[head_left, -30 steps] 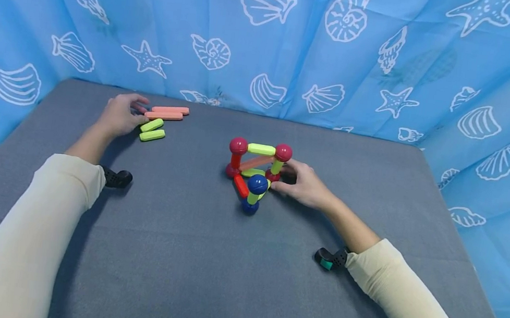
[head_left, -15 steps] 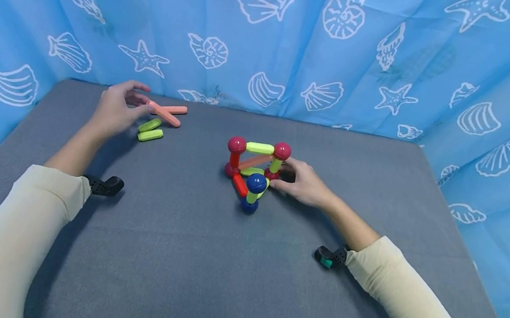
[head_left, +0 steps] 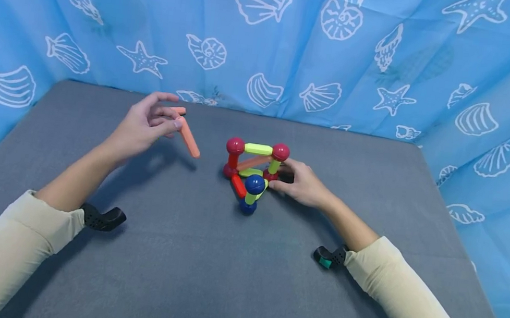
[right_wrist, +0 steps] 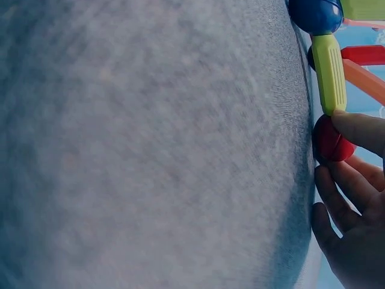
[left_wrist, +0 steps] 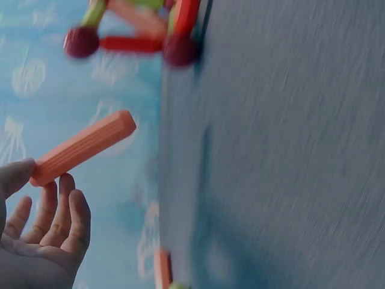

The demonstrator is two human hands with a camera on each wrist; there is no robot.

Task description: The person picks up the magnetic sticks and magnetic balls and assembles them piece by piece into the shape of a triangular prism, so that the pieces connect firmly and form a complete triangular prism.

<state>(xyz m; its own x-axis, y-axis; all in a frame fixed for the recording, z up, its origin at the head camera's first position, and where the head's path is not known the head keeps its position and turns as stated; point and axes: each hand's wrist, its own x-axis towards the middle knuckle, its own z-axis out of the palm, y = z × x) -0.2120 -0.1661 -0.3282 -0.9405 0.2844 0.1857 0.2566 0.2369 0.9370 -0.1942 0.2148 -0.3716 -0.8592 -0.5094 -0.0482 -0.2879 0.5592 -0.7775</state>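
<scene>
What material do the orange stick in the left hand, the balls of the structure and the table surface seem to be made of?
Orange stick: probably plastic, matte, with fine lengthwise ribs visible in the left wrist view.
Dark red ball under the right hand: likely hard plastic, smooth and slightly glossy, with a soft highlight.
Blue ball: the same look, shiny.
Table surface: grey fabric or felt, judging by its fuzzy, woven-looking texture.

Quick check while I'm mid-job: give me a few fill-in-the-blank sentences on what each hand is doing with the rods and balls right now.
1. The left hand pinches a rod whose colour is ____.
2. The right hand touches a ____ ball at the base of the rod-and-ball structure.
3. The nearest top ball on the structure is ____.
4. The held rod is ____ the grey table, not lying on it.

Missing words: orange; red; blue; above
</scene>
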